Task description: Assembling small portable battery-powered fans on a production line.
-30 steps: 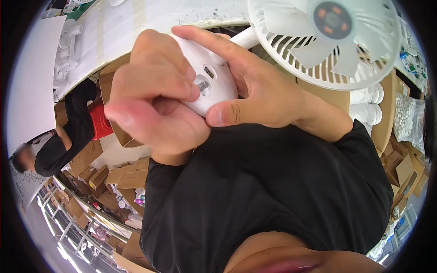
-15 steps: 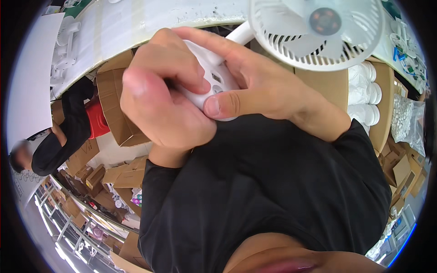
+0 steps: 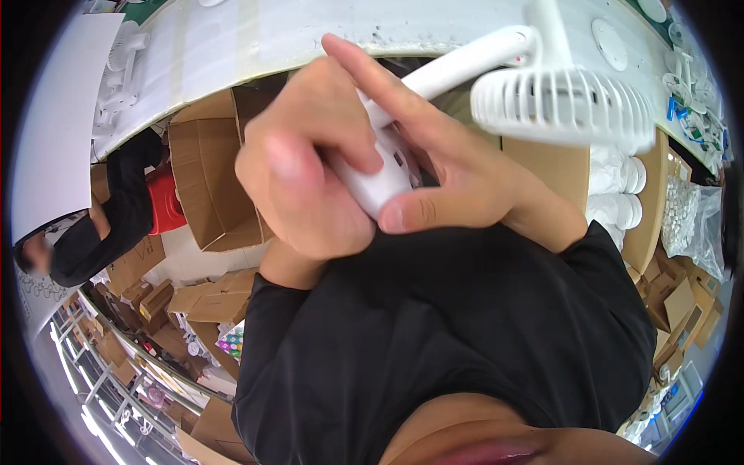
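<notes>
A white desk fan [image 3: 465,66] is held up by its base [image 3: 377,186] over my chest, between my two hands. My left hand [image 3: 310,167] is curled round the near left side of the base, fingers bent against it; its thumb is slightly blurred. With fingers behind and the thumb on the lower edge, my right hand [image 3: 465,174] grips the base from the right. From there the fan's arm slants up to the right, to a hinge. Its slatted head [image 3: 562,105] hangs right of my hands, seen edge-on. Part of the base is hidden by my fingers.
Ahead runs a white worktable [image 3: 256,39] with more fan parts at both ends. An open cardboard box [image 3: 213,174] stands at left. Wrapped white round parts [image 3: 620,186] fill a carton at right. At far left, a person in black [image 3: 101,225] sits near a red stool [image 3: 165,205].
The fan has been turned in my hands: its head showed its round grille before and now shows its slatted side. Base and both hands have shifted slightly right and down.
</notes>
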Available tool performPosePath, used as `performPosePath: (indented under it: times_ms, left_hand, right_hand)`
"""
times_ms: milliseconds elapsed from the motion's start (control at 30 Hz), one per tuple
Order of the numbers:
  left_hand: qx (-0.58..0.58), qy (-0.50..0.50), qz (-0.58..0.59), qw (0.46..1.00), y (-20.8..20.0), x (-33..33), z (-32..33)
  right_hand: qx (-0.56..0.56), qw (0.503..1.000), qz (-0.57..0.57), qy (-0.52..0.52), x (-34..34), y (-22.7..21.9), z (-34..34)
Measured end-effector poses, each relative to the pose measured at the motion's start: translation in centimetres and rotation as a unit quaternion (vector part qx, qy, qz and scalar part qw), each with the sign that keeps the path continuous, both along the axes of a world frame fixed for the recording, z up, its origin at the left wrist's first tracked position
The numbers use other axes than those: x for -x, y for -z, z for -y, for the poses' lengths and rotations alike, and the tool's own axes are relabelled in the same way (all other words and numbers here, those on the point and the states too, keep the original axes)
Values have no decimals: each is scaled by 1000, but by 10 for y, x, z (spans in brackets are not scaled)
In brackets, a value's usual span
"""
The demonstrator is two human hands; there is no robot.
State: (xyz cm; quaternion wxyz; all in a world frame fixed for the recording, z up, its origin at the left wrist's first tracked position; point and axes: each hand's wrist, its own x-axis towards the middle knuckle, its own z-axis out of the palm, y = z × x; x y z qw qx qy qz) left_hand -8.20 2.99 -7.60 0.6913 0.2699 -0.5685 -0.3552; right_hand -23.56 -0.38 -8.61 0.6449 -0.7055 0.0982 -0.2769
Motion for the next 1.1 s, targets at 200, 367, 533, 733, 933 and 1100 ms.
performPosePath:
  times_ms: [200, 367, 533, 733, 933, 1100]
  left_hand:
    - [-114, -216, -208, 947, -33, 47, 18]
    - [-19, 35, -81, 996, -1, 1, 25]
    - [-68, -21, -108, 992, 37, -29, 48]
    - [-104, -172, -109, 974, 43, -13, 127]
    - [-195, -171, 299, 918, 95, -65, 180]
    - [-159, -244, 417, 861, 130, -83, 182]
  right_hand:
    - [103, 992, 29, 60, -1, 10, 5]
    - [5, 998, 63, 7, -5, 8, 9]
    - [73, 989, -66, 110, -30, 11, 12]
    - [166, 892, -69, 414, -21, 61, 79]
    - [181, 858, -155, 455, 18, 89, 234]
    - [238, 834, -194, 458, 42, 90, 367]
